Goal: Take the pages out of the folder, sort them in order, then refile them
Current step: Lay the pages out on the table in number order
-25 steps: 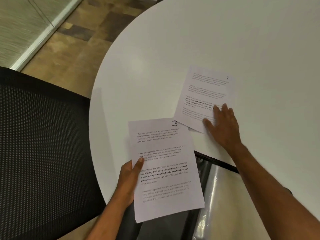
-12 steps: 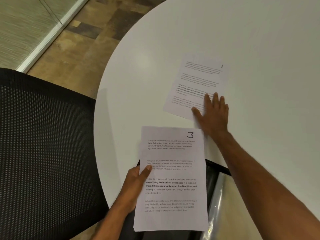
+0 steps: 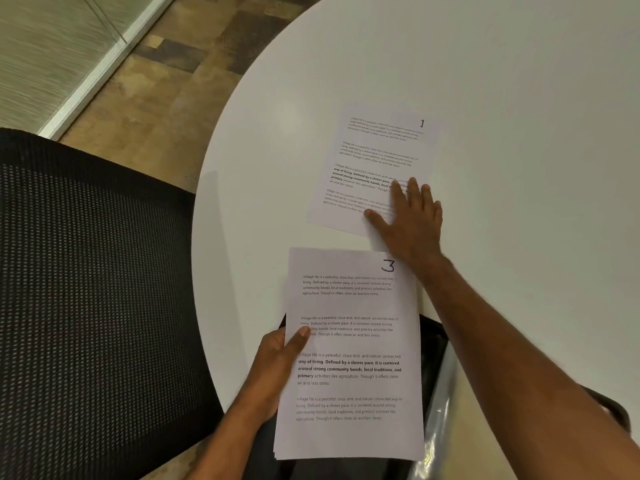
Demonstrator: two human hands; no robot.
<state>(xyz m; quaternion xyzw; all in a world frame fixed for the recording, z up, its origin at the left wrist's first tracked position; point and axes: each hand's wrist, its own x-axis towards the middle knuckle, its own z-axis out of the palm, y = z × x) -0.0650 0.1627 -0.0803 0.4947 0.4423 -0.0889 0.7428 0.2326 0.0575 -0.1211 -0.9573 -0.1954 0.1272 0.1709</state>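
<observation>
Head view: left hand (image 3: pixel 277 362) grips the stack topped by page 3 (image 3: pixel 349 355); right hand (image 3: pixel 410 220), fingers straight and spread, presses page 1 (image 3: pixel 374 161) onto the counter (image 3: pixel 519 98).

Right hand (image 3: pixel 410 225) is pressing flat on page 1 (image 3: pixel 372 168); left hand (image 3: pixel 277 362) is gripping the stack topped by page 3 (image 3: pixel 349 355).

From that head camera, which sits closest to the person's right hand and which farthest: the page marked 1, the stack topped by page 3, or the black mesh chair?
1. Page marked 1: under the right hand, on the table.
2. Stack topped by page 3: just below it, held by the left hand.
3. Black mesh chair: far left, off the table.
</observation>
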